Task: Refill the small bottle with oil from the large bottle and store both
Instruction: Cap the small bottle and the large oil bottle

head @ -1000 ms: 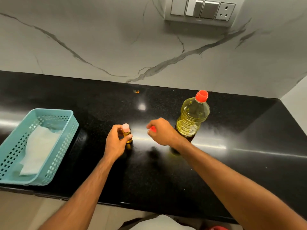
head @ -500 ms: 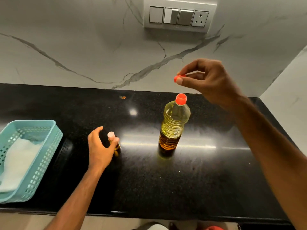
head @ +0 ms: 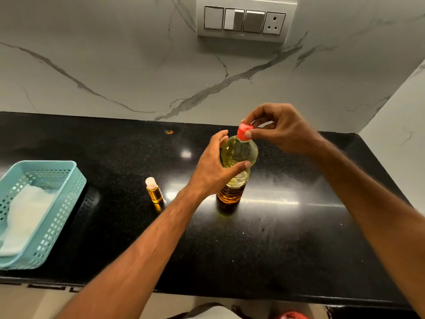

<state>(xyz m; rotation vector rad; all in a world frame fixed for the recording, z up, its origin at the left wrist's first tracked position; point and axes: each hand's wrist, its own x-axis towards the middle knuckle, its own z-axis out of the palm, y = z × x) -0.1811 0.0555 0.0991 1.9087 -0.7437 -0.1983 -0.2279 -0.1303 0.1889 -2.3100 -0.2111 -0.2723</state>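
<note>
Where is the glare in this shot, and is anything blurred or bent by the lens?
In the head view, glare streaks run across the black countertop beside the large bottle, with a bright spot behind it; the wide lens bows the counter edge and the switch panel; the small bottle, left hand and right hand on the red cap look sharp.

A glossy black speckled tabletop (head: 264,238) runs beneath a white marble-patterned wall (head: 115,65) with grey veins. A grey switch panel (head: 245,19) with three switches and a socket is mounted on that wall. A small orange speck (head: 169,132) lies on the tabletop near the wall.
</note>
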